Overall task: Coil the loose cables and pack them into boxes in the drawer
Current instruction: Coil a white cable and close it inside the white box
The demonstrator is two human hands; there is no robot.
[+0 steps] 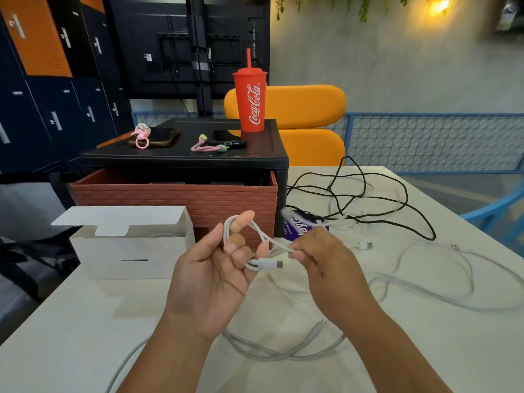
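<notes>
My left hand (218,268) held the white cable (256,236), first loops wound round its fingers; my right hand (320,256) pinched the slack. Black cable (368,194) lay loose on the tabletop (85,321), white box (133,251) open — plenty left.

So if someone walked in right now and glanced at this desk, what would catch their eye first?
Probably the tall red Coca-Cola cup standing on the black stand at the back, in front of the orange chair. Next, the two hands at centre: the left hand has a white cable looped around its fingers while the right hand pinches the strand. To the right, a tangle of black cable sprawls over the white table.
</notes>
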